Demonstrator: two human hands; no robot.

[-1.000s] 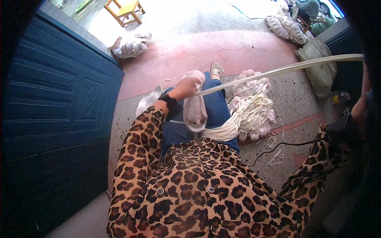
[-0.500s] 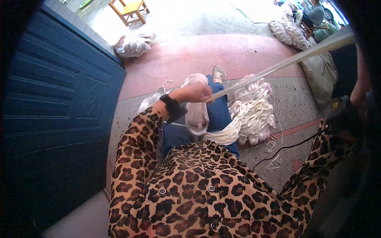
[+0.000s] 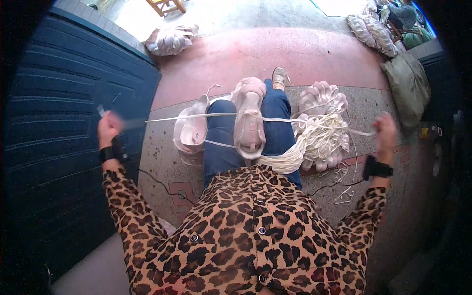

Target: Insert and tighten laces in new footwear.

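A pale pink shoe upper lies lengthwise between my thighs, its opening toward me. Across it runs a white shoelace, drawn out to both sides; whether it passes through eyelets I cannot tell. At the far left, my left hand is closed on one end of the lace, partly smeared by motion. My right hand closes on the other end at the right. Beside my left thigh is another pale upper. Loose white laces drape over my right thigh and pile on a bundle of uppers.
A dark blue door rises close on the left. Uppers lie in a bundle beyond it. A wooden stool stands farther off. At right are a grey-green sack and more bundles, with a person behind.
My hands have spread apart, the left one moving left from above the upper, the right one coming into clearer view. The lace now stretches level across the upper instead of slanting up right.
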